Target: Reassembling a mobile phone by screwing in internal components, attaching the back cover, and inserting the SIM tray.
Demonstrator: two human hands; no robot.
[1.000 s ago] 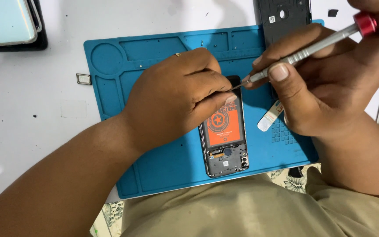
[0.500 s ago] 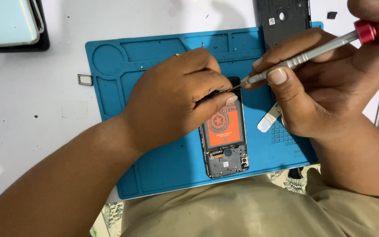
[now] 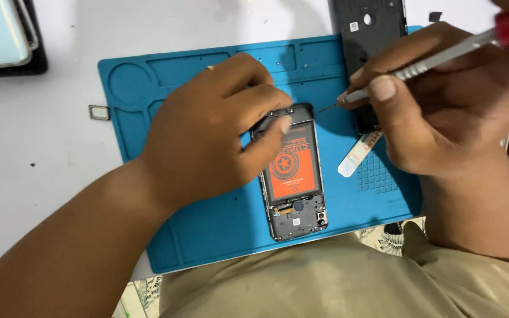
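Fingers of my left hand (image 3: 207,141) are curling down over the top end of the opened phone (image 3: 293,174), thumb and fingertips pressing its upper edge, holding it flat on the blue repair mat (image 3: 148,88) in the middle of the frame. The phone is lying back-side up with its orange battery (image 3: 293,168) showing and the small circuit boards exposed at the end nearest me.

My right hand (image 3: 443,112), at the upper right, is pinching a slim metal screwdriver (image 3: 419,65) with a red cap between thumb and fingers, closed tight around the shaft. Its tip is hovering just beside the phone's upper right corner.

Beyond that hand, the black back cover (image 3: 366,29) is lying partly on the mat. A white pry tool (image 3: 357,156) is resting on the mat just right of the phone. A small card tray (image 3: 99,112) is sitting on the white tabletop (image 3: 42,147) left of the mat.
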